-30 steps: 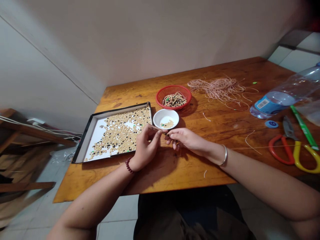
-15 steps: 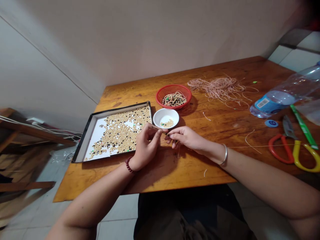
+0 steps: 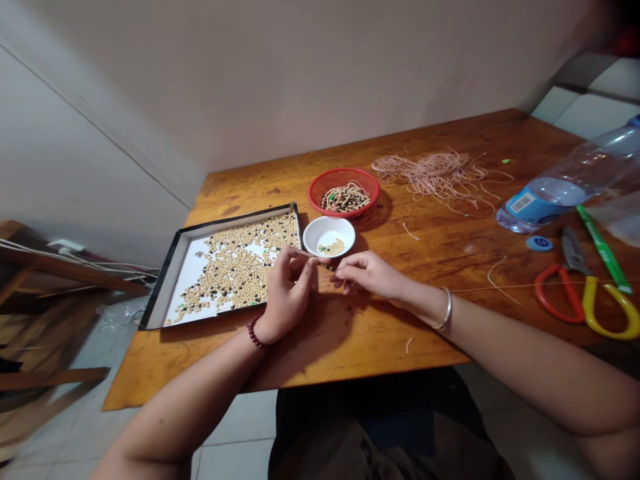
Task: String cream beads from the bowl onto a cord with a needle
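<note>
My left hand (image 3: 290, 290), with a dark bead bracelet (image 3: 255, 333) on its wrist, and my right hand (image 3: 365, 275), with a silver bangle (image 3: 444, 309), meet just below a white bowl (image 3: 320, 233). Their fingertips pinch a thin dark strand (image 3: 324, 261) between them, and its exact kind is too small to tell. The bowl holds a few pale beads (image 3: 331, 247). Left of my left hand lies a black-rimmed tray (image 3: 235, 223) with many pale and dark beads spread over white paper.
A red mesh basket (image 3: 343, 177) holds strung beads. Behind it lies a tangle of pinkish cord (image 3: 430, 175). At the right of the wooden table (image 3: 400, 333) are red-and-yellow-handled scissors (image 3: 583, 297), a green stick (image 3: 603, 248), a blue cap (image 3: 539, 243), and a plastic bottle (image 3: 560, 190).
The whole view has shifted slightly, moving the table a little left in the picture. My hands stay together on the thin strand, with no clear change in grip.
</note>
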The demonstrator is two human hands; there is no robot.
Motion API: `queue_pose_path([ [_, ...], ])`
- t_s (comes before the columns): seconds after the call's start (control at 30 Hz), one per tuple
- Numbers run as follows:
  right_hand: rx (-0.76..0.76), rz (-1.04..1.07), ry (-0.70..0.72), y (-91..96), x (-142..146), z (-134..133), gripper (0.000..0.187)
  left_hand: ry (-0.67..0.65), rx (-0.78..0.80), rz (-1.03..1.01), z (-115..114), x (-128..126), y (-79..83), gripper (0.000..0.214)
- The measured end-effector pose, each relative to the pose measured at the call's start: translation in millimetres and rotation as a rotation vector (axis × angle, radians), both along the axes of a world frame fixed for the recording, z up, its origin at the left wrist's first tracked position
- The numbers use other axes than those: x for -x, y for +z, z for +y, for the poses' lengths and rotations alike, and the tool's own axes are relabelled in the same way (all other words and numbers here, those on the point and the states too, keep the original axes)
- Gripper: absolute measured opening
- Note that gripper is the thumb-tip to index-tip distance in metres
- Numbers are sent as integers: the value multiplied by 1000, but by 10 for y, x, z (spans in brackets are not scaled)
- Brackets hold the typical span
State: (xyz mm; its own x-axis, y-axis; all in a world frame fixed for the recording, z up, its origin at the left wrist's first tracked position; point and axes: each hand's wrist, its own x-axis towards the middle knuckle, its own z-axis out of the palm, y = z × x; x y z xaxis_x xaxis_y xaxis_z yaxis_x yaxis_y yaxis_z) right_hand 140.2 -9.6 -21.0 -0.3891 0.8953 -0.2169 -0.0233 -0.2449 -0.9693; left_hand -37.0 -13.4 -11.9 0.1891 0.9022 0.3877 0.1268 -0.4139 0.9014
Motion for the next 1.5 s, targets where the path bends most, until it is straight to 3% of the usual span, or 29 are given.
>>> queue_pose_path([
  [0.13, 70, 41, 8, -17, -8, 25, 21, 0, 20, -17, 9, 2, 5, 13],
  [0.4, 26, 156, -7, 42, 1, -5, 24, -35, 45, -31, 24, 10, 5, 15],
  [0.63, -18, 177, 80, 52, -4, -37, 27, -59, 57, -31, 21, 4, 19, 15],
  [0.97, -183, 34, 46, 8, 41, -44, 32, -22, 57, -13, -14, 13, -6, 13],
  [1.27, -86, 97, 111, 32, 29, -83, 28, -14, 69, -9, -33, 4, -13, 13],
  [1.5, -98, 97, 124, 61, 18, -87, 27, -17, 68, -28, -36, 3, -8, 14],
])
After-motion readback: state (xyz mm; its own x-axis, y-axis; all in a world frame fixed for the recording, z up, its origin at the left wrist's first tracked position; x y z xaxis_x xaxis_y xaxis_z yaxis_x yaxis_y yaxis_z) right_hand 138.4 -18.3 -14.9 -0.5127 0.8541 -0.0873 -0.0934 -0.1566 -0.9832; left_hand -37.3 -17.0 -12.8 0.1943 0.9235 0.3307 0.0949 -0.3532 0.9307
